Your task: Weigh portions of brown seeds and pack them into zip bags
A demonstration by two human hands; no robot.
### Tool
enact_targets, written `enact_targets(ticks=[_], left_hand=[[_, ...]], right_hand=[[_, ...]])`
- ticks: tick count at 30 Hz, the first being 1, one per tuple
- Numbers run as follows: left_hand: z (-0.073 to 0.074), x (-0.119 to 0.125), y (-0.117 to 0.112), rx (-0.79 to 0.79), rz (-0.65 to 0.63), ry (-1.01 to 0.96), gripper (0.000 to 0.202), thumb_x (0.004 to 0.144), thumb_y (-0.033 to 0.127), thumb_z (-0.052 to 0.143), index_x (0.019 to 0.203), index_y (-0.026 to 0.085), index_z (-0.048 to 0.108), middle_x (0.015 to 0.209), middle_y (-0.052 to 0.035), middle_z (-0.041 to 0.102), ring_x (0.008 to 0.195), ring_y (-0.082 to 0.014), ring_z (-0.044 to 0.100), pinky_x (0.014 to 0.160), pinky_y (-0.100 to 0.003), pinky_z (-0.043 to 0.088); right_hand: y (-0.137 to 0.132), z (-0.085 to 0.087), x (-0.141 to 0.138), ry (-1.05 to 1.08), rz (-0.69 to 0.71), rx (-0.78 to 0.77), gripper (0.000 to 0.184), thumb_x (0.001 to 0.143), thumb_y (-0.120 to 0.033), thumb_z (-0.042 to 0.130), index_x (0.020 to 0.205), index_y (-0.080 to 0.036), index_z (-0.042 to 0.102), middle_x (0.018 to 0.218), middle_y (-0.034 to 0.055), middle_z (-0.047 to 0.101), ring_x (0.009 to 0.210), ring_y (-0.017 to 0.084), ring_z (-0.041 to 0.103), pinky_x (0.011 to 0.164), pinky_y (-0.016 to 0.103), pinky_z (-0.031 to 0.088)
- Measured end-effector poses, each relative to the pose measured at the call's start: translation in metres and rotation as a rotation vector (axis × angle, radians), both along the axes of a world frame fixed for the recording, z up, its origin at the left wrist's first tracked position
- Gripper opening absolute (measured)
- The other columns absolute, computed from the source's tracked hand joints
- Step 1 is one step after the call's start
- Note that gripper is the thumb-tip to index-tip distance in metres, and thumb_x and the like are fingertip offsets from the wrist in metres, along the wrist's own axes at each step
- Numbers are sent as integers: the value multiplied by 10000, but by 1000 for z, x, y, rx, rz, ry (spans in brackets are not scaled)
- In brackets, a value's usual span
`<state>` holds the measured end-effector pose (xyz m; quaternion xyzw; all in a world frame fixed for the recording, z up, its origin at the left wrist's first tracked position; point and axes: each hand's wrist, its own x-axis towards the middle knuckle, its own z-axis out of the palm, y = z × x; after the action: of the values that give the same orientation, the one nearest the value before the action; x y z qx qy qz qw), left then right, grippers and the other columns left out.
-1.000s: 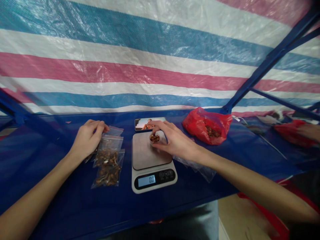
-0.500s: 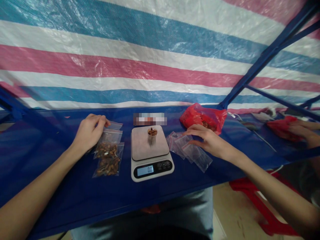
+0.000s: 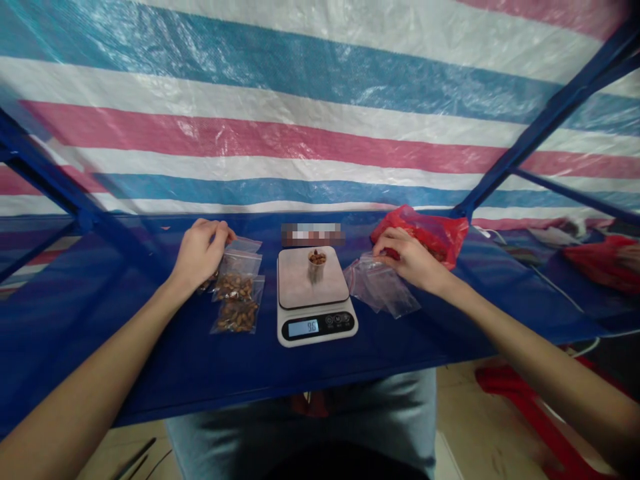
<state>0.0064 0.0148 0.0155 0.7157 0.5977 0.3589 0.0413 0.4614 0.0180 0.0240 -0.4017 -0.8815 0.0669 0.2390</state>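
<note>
My left hand [image 3: 203,252] rests at the left, fingers curled closed at the top edge of a zip-lock bag [image 3: 245,247]. Below it overlap filled zip-lock bags [image 3: 239,315] of small brown nut-like pieces. My right hand [image 3: 411,259] pinches the upper edge of a clear zip-lock bag [image 3: 397,297] in a small pile of flat bags. Between my hands stands a white digital scale [image 3: 285,293], reading about 9.6. A small clear cup [image 3: 316,270] heaped with the same brown pieces sits upright on its plate.
A red plastic bag [image 3: 450,233] with brown pieces lies open behind my right hand. A blurred-out item [image 3: 313,234] is behind the scale. Blue metal posts [image 3: 505,167] and a striped tarp [image 3: 310,143] bound the blue table [image 3: 240,373]. Another person's hand [image 3: 630,257] touches a red bag at far right.
The scale's display went from 0.0 to about 9.6. My right hand closed on a flat bag's top edge and drew nearer the red bag. The whole view shifted slightly.
</note>
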Motion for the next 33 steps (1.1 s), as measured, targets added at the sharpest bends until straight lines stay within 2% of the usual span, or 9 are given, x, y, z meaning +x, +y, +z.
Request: enact_targets(ticks=[4, 8, 10, 13, 15, 17, 22, 28, 33], left_hand=[[17, 9, -5, 61, -51, -36, 476, 1022, 423, 345, 785, 224, 706, 872, -89, 766, 971, -268, 654, 980, -428, 478], [49, 35, -9, 92, -202, -42, 467, 1046, 456, 372, 852, 221, 725, 905, -61, 761, 969, -241, 660, 1004, -418, 486], [67, 54, -10, 78, -336, -27, 410, 1042, 478, 436, 956, 217, 741, 1005, -56, 762, 1023, -232, 668, 1015, -399, 493], [90, 84, -9, 35, -524, -32, 401, 977, 508, 623, 1275, 248, 690, 1302, -64, 716, 1199, -238, 654, 1059, -385, 497], [101, 103, -8, -23, -607, -49, 593, 910, 527, 723, 1428, 269, 599, 1458, -73, 654, 1294, -262, 626, 1112, -408, 485], [109, 118, -5, -74, -684, -54, 659, 894, 510, 747, 1474, 265, 555, 1516, -81, 622, 1343, -284, 606, 1146, -435, 472], [116, 135, 11, -29, -806, -120, 296, 1001, 297, 542, 1245, 203, 680, 1239, -60, 755, 1145, -234, 693, 1063, -411, 522], [110, 128, 30, 90, -693, -48, 230, 989, 200, 465, 1083, 177, 674, 1087, -62, 742, 1082, -230, 684, 1034, -414, 501], [115, 123, 29, 182, -546, 72, 190, 899, 146, 531, 1059, 180, 628, 1058, -64, 708, 1005, -236, 654, 916, -388, 499]], right_hand=[[7, 37, -2, 57, -47, 142, 120, 953, -211, 630, 848, -219, 687, 929, 92, 678, 924, 289, 620, 891, 471, 498], [4, 83, -20, 85, -103, 319, 73, 940, -237, 673, 893, -238, 728, 971, 93, 662, 962, 309, 613, 894, 491, 495], [-2, 101, -35, 92, -61, 377, 72, 954, -235, 675, 913, -222, 733, 983, 92, 648, 974, 300, 612, 888, 474, 492], [-11, 118, -62, 108, 38, 420, 95, 982, -208, 645, 929, -192, 722, 962, 77, 658, 960, 274, 614, 878, 448, 484], [-15, 123, -80, 142, 99, 447, 91, 975, -200, 649, 919, -195, 720, 943, 61, 667, 937, 258, 614, 869, 436, 479], [-17, 124, -95, 181, 149, 471, 85, 958, -191, 659, 906, -205, 725, 945, 53, 669, 926, 250, 612, 851, 426, 476], [-9, 128, -114, 261, 216, 444, 115, 947, -160, 646, 892, -220, 728, 943, 43, 680, 931, 239, 616, 850, 413, 478], [10, 126, -118, 254, 210, 432, 133, 967, -149, 625, 951, -209, 742, 935, 60, 752, 955, 256, 651, 885, 425, 506], [20, 120, -126, 99, 401, 428, 304, 980, -70, 524, 1172, -182, 731, 1198, 95, 761, 1130, 254, 678, 983, 409, 519]])
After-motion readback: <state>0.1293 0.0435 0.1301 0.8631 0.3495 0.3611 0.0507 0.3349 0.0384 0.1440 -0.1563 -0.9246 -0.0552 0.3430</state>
